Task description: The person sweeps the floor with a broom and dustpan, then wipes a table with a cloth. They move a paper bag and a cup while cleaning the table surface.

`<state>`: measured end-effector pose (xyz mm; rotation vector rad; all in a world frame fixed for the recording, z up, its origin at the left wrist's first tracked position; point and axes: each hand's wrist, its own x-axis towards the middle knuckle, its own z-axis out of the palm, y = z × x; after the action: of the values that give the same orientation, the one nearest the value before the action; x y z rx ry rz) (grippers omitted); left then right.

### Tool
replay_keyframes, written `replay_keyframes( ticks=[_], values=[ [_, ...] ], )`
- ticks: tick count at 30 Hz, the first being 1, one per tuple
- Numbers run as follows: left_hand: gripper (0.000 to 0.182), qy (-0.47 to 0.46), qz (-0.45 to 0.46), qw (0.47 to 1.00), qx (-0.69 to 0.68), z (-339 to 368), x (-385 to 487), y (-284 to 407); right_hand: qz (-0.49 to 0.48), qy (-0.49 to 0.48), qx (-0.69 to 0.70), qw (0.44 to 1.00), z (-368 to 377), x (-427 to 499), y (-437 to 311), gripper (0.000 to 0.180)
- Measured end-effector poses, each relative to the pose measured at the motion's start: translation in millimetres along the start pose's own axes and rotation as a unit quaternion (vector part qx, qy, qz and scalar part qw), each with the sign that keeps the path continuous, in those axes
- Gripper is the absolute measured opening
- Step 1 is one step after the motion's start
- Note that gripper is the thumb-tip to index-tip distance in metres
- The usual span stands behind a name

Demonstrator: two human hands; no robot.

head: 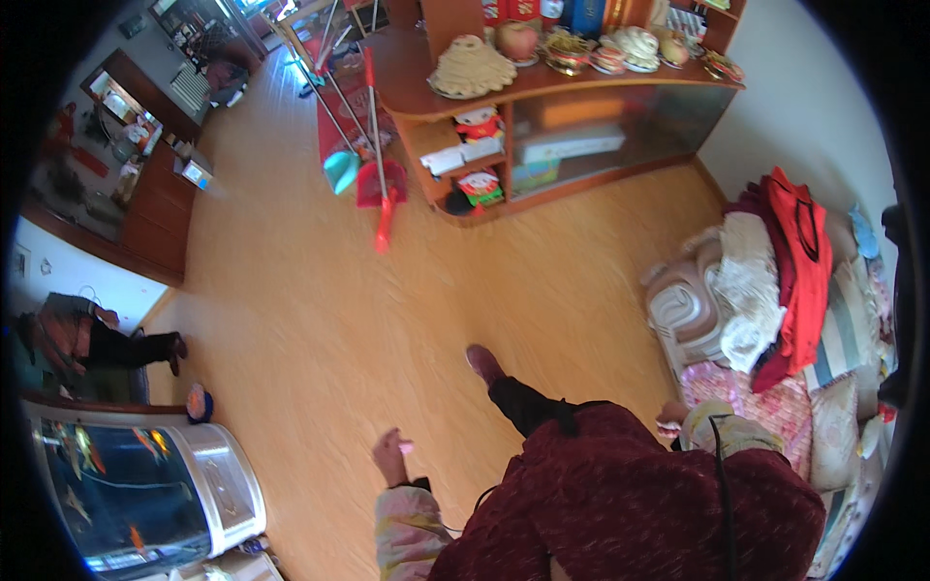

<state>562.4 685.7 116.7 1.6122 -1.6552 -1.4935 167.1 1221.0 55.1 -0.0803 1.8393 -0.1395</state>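
Observation:
My left hand (391, 456) is held out over the wood-look floor (327, 348), its fingers partly curled. A small pink thing shows at its fingertips; whether it is held is unclear. Near the sofa is my right hand (671, 417), partly hidden by its pale patterned sleeve. Something small, white and red shows at its fingers, too blurred to name. One dark red shoe (484, 364) is on the floor ahead of my maroon top. Farther off, a red dustpan (381, 184) and a teal dustpan (341, 172) lie near several long handles.
A wooden cabinet (465, 212) bears food and ornaments. At right, clothes (795, 269) lie on a sofa with cushions (835, 428). A fish tank (131, 494) is at lower left. Above it a person (69, 334) is visible, perhaps a reflection. A white box (196, 174) is near the left cabinet.

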Motion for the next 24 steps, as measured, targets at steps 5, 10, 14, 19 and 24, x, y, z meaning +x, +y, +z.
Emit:
replay_keyframes(
  ticks=[5,10,14,19,24],
  values=[
    [0.026,0.034,-0.200,0.978,-0.045,-57,69,-13,-0.341,-0.068,-0.050,0.936,-4,58,-108,0.015],
    [0.025,0.158,-0.357,0.901,-0.189,-141,159,-16,-0.226,-0.023,-0.180,0.957,-53,42,-371,0.015],
    [0.022,0.187,-0.359,0.896,-0.180,-195,256,-30,-0.076,0.010,0.098,0.992,-66,47,-552,0.017],
    [0.013,0.200,-0.377,0.884,-0.191,-264,450,7,-0.084,-0.023,-0.102,0.991,-28,112,-671,0.027],
    [0.021,0.125,-0.163,0.972,-0.112,-321,651,145,-0.442,0.112,-0.286,0.843,31,118,-793,0.030]
  ],
)
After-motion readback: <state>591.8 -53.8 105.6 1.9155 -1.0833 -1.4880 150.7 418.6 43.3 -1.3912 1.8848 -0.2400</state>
